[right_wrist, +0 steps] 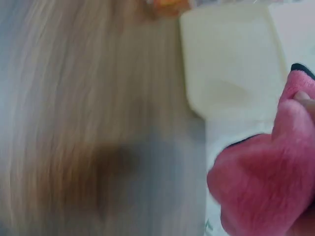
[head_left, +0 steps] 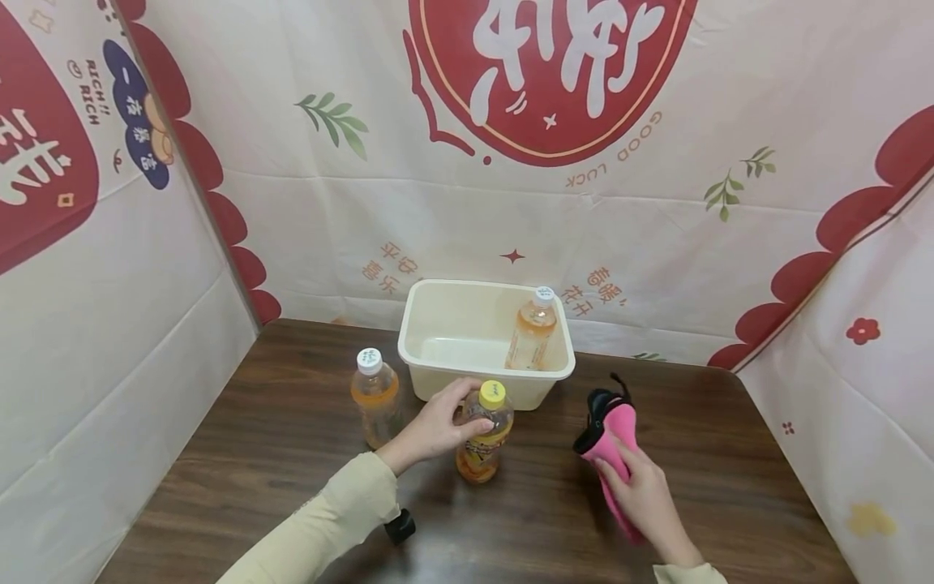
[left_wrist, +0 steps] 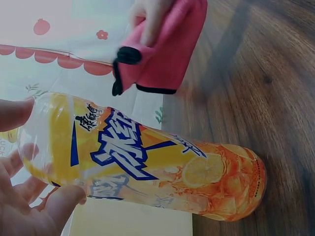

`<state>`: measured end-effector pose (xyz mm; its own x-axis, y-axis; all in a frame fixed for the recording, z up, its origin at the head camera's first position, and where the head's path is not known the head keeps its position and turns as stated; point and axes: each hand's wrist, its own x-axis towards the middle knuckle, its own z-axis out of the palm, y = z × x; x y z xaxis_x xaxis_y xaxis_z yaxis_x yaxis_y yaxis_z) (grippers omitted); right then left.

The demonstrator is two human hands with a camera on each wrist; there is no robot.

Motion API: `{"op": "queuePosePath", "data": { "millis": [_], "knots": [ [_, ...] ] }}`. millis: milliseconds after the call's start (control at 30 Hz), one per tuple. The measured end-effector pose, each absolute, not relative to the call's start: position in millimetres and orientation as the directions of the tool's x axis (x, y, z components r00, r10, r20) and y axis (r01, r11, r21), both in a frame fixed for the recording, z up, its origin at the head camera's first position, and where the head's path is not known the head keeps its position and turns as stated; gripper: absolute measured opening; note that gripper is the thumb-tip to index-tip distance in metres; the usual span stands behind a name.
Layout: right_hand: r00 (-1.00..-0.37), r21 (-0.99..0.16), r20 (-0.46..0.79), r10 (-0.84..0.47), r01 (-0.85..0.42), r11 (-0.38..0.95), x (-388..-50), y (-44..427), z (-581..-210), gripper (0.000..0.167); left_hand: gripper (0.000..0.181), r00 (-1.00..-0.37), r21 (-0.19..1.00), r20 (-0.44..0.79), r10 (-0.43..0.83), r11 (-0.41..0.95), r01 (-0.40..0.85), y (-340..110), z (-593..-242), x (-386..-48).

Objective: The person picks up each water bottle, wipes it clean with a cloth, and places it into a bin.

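Head: before the cream bin [head_left: 467, 320], our left hand [head_left: 441, 426] grips the yellow-capped bottle [head_left: 480, 469]; our right hand [head_left: 644, 487] grasps the pink pouch [head_left: 620, 420]. Left wrist: a slackened grip could topple the bottle. Right wrist: soft fabric might crumple.

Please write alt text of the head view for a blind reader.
A person's left hand holds a yellow-capped bottle at a brown table; the right hand grips a pink fabric item with black trim. One white-capped bottle stands at left, another is inside a cream tub.

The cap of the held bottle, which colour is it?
Yellow cap, clearest in the head view.
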<state>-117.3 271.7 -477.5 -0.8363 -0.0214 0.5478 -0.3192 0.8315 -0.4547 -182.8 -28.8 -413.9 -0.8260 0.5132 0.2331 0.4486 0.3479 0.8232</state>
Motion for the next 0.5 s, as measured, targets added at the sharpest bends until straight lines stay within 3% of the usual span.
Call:
{"op": "queuePosePath", "data": {
  "millis": [233, 500],
  "knots": [
    [-0.919, -0.354, 0.367, -0.147, -0.284, 0.891, -117.8, 271.6, -514.3, 0.047, 0.043, -0.829, 0.828, 0.22, 0.514, 0.351, 0.438, -29.0, -415.0, -183.2],
    [-0.954, -0.236, 0.232, -0.19, -0.245, 0.94, -121.5, 264.8, -543.5, 0.053, 0.043, -0.829, 0.826, 0.221, 0.514, 0.353, 0.439, -29.5, -414.6, -182.6]
  ]
}}
